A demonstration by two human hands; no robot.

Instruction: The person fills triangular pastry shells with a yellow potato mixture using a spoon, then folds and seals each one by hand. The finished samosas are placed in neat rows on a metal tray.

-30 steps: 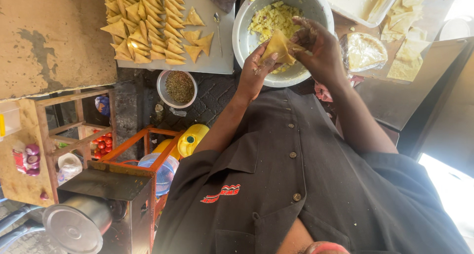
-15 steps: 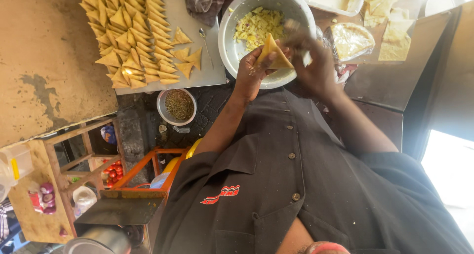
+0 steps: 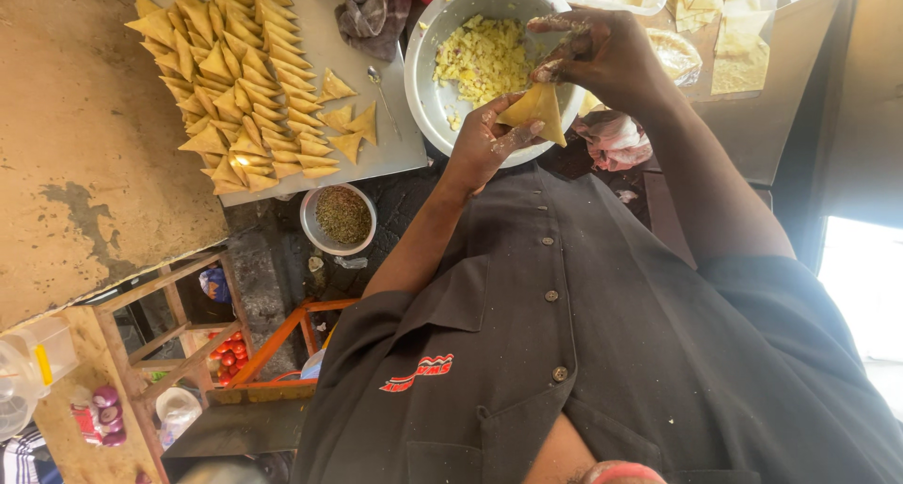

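Observation:
My left hand holds a triangular yellow pastry cone at the near rim of a big metal bowl. The bowl holds crumbly yellow filling. My right hand hovers over the bowl's right side just above the cone, its smeared fingertips pinched on a bit of filling. Both forearms reach out from my black buttoned shirt.
A grey board on the left carries several rows of folded triangles and a spoon. A cloth lies beside it. A small bowl of brown spice sits below, with flat pastry sheets top right and wooden racks lower left.
My right hand has come off the cone and moved up over the bowl's filling. The left hand still holds the cone, now lower at the bowl's near rim.

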